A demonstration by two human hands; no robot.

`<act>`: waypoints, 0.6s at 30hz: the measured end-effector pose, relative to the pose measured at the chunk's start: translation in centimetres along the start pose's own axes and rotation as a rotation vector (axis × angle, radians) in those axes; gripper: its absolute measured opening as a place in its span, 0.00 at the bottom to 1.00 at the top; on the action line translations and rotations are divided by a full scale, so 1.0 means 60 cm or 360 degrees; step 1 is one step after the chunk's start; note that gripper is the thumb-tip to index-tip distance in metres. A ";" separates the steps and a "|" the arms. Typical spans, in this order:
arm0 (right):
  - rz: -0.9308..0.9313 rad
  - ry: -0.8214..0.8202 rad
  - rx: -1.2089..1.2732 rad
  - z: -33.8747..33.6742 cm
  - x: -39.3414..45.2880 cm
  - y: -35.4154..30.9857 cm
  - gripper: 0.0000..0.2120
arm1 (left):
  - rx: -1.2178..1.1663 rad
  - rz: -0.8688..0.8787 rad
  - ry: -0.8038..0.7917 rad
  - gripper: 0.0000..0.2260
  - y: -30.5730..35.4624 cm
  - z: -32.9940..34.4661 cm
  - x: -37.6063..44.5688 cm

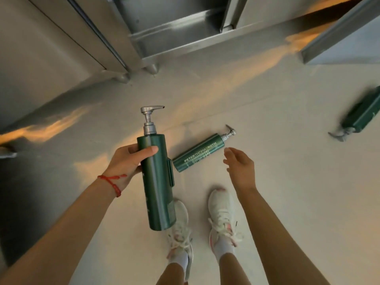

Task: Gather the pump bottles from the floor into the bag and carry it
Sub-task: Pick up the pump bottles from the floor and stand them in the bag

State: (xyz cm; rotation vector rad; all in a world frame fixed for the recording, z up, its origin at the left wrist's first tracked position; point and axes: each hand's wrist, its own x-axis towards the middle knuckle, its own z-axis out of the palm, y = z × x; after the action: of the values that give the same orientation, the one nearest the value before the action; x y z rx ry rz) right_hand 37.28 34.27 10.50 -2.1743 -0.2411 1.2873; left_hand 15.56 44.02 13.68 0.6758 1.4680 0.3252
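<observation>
**Three green pump bottles, one in hand, two on the floor**

Seen from above, a person stands on a pale floor (267,103) in two white sneakers (221,217). Three dark green bottles with silver pumps are in sight. The left hand (131,159), with a red string bracelet (112,183) on its wrist, grips the first bottle (157,182) near its top, fingers and thumb wrapped round it; the bottle is held upright with its pump pointing away. The right hand (238,163) holds nothing, its fingers loosely spread and slightly bent, hovering just beside the second bottle (198,154), which lies on its side on the floor ahead of the feet. The third bottle (362,115), blurred, lies on the floor well apart at the right edge. Stainless steel cabinets (164,27) stand on short legs along the far side.
</observation>
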 end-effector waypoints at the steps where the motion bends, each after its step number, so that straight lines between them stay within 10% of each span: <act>1: 0.0055 0.0014 -0.0004 0.015 0.029 0.012 0.20 | 0.0010 -0.0015 -0.0021 0.09 -0.010 -0.001 0.024; 18: 0.0587 0.0190 0.0379 0.132 0.238 0.095 0.17 | 0.0089 -0.0148 -0.0079 0.14 -0.117 0.008 0.206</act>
State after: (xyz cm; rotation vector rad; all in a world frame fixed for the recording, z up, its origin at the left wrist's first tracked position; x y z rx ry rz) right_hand 37.16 39.05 -6.11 -2.1392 0.3607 1.2947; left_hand 15.94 45.75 -0.41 0.6534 1.4602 0.1950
